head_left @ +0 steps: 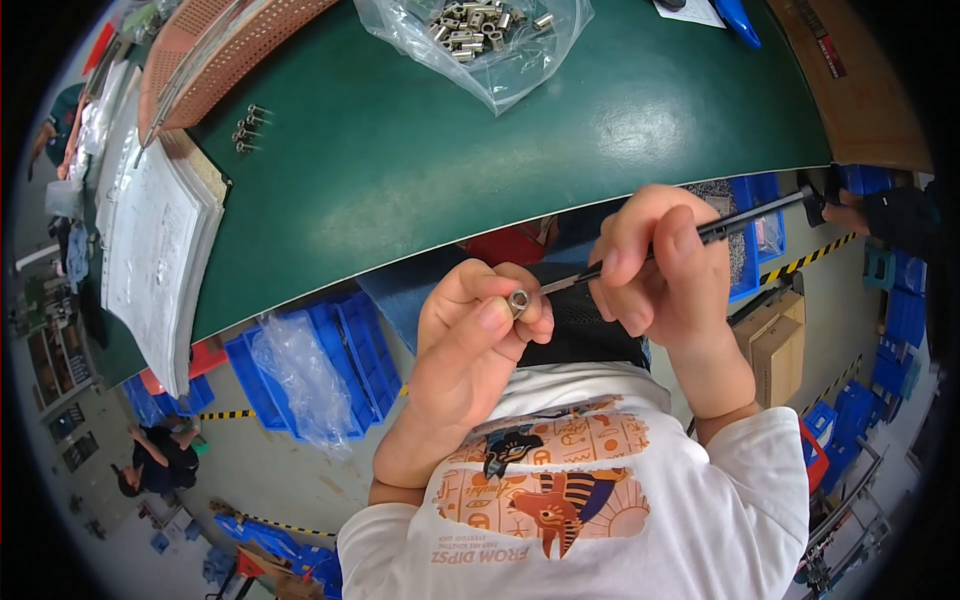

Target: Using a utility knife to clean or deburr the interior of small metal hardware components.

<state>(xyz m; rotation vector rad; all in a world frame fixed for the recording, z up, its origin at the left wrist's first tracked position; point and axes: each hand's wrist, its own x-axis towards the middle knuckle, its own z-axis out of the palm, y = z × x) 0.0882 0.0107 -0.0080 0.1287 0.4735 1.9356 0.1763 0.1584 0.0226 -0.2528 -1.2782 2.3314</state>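
A white printed cloth shirt [600,480] lies nearest. Before it, the left hand [467,335] pinches a small silvery metal cylinder [517,304]; the right hand [668,272] grips a slim black tool [752,214], whose tip should be guided steadily.

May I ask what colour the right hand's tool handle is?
The handle is black, best seen in the head view.

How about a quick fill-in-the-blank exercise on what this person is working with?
1. The hand holding the small metal cylinder is the person's ____ one.
2. The slim tool in the other hand has a handle coloured ____.
3. The clear bag of metal parts lies on a tabletop coloured ____.

Missing words: left; black; green.
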